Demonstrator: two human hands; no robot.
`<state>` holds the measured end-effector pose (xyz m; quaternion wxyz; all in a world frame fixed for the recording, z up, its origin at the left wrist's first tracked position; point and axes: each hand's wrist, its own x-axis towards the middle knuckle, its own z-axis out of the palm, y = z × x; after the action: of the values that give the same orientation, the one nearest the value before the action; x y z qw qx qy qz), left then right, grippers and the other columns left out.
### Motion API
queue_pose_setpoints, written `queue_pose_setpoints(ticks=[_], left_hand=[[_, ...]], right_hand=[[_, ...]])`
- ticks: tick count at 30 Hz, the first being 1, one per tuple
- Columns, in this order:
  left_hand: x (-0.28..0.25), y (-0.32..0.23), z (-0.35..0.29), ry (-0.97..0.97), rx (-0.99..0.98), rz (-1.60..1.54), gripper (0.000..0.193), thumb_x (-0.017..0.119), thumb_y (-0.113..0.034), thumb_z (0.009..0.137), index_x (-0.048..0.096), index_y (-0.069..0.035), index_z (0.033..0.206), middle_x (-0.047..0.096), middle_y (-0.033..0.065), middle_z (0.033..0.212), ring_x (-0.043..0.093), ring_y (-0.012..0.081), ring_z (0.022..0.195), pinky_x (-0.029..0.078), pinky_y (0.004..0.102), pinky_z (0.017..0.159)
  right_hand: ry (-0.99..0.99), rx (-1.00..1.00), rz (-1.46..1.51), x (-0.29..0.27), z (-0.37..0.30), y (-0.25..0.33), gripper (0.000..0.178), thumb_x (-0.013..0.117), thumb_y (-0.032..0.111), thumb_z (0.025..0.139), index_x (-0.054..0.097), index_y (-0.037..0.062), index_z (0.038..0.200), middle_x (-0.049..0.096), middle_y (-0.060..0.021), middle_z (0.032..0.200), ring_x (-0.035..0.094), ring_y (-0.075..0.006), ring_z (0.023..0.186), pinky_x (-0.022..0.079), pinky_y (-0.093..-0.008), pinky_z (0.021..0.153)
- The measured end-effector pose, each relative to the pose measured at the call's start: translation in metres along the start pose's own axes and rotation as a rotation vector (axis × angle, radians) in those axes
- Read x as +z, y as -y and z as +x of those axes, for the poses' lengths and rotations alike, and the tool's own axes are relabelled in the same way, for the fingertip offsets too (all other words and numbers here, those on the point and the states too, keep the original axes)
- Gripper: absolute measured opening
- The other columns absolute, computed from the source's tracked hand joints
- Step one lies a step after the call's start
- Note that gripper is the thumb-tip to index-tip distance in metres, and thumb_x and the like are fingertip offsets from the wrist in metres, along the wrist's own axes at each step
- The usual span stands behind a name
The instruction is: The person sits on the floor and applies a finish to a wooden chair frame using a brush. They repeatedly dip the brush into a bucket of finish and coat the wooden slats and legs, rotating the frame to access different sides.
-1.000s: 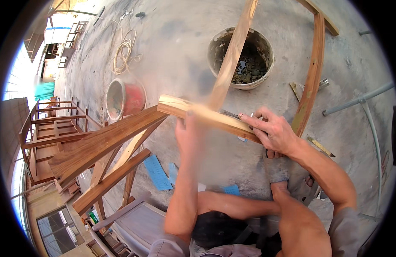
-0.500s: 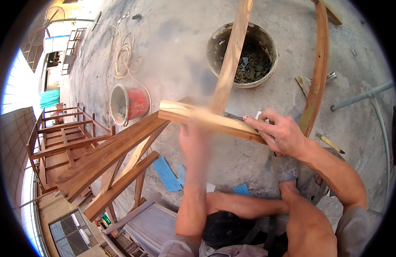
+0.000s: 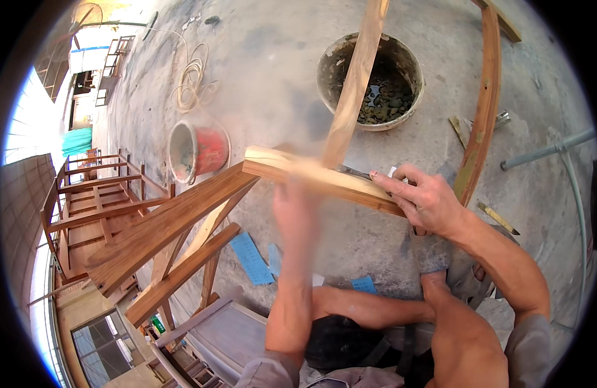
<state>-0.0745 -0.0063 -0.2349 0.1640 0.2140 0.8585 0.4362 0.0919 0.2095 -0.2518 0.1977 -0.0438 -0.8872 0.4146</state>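
A wooden frame stands in front of me, its pale-topped rail (image 3: 363, 183) running across the middle. My right hand (image 3: 429, 202) is closed around the rail's right end, index finger along the top and thumb on the near side. By its fingertips a thin dark metal strip (image 3: 355, 172) lies along the rail's far edge, and a small white piece shows between the fingers. Motion smears my left hand (image 3: 296, 204), at the near side of the rail left of centre. Whether it holds anything cannot be made out. A long wooden bar (image 3: 358, 84) extends away from the rail.
A large bucket (image 3: 324, 84) with dark wet rubble stands beyond the bar. Left of it are a red bucket (image 3: 211, 150) and coiled hose (image 3: 190, 84). More frame legs (image 3: 175, 216) slant leftward. Blue paper pieces (image 3: 252, 258) lie on the floor; a curved wooden leg (image 3: 484, 103) rises at right.
The view has shifted slightly, so the buckets and frame sit a little further right. My left hand stays blurred at the rail; my right hand keeps its grip.
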Motion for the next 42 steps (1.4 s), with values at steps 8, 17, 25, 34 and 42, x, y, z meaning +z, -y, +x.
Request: queue_pose_setpoints(ticks=[8, 17, 25, 34, 42], left_hand=[[0.002, 0.001, 0.001, -0.007, -0.001, 0.012, 0.051, 0.056, -0.033, 0.107, 0.040, -0.001, 0.144, 0.055, 0.0203, 0.139, 0.057, 0.0288, 0.126, 0.050, 0.0534, 0.105], [0.007, -0.025, 0.002, -0.078, -0.262, -0.737, 0.053, 0.057, -0.035, 0.106, 0.040, -0.001, 0.143, 0.056, 0.0183, 0.137, 0.057, 0.0293, 0.125, 0.049, 0.0548, 0.105], [0.008, -0.030, 0.001, -0.112, -0.293, -0.743, 0.054, 0.057, -0.038, 0.106, 0.041, -0.001, 0.142, 0.057, 0.0177, 0.137, 0.057, 0.0299, 0.127, 0.048, 0.0558, 0.106], [0.009, -0.024, 0.001, -0.108, -0.290, -0.763, 0.051, 0.056, -0.039, 0.106, 0.044, -0.003, 0.140, 0.058, 0.0182, 0.137, 0.058, 0.0291, 0.127, 0.048, 0.0564, 0.107], [0.008, -0.029, 0.001, -0.085, -0.292, -0.756, 0.051, 0.055, -0.039, 0.107, 0.044, -0.004, 0.142, 0.058, 0.0184, 0.139, 0.057, 0.0300, 0.129, 0.047, 0.0567, 0.107]], right_hand=[[-0.009, -0.060, 0.009, 0.001, 0.003, -0.010, 0.049, 0.071, 0.007, 0.085, 0.068, 0.0213, 0.132, 0.060, -0.0059, 0.090, 0.063, -0.0278, 0.062, 0.055, -0.0385, 0.056], [0.026, -0.049, 0.015, -0.010, 0.010, -0.010, 0.048, 0.068, 0.006, 0.087, 0.067, 0.0213, 0.133, 0.058, -0.0062, 0.087, 0.061, -0.0286, 0.061, 0.054, -0.0387, 0.055], [0.248, -0.193, -0.076, -0.038, 0.046, -0.023, 0.056, 0.069, 0.002, 0.087, 0.062, 0.0197, 0.140, 0.060, -0.0080, 0.084, 0.061, -0.0291, 0.067, 0.050, -0.0390, 0.057], [0.367, -0.487, -0.326, -0.062, 0.098, -0.050, 0.076, 0.065, -0.002, 0.077, 0.057, 0.0333, 0.144, 0.062, -0.0023, 0.095, 0.063, -0.0247, 0.082, 0.055, -0.0377, 0.073], [0.365, -0.582, -0.398, -0.065, 0.113, -0.057, 0.078, 0.065, -0.003, 0.075, 0.058, 0.0361, 0.143, 0.061, 0.0001, 0.094, 0.061, -0.0226, 0.083, 0.052, -0.0352, 0.078]])
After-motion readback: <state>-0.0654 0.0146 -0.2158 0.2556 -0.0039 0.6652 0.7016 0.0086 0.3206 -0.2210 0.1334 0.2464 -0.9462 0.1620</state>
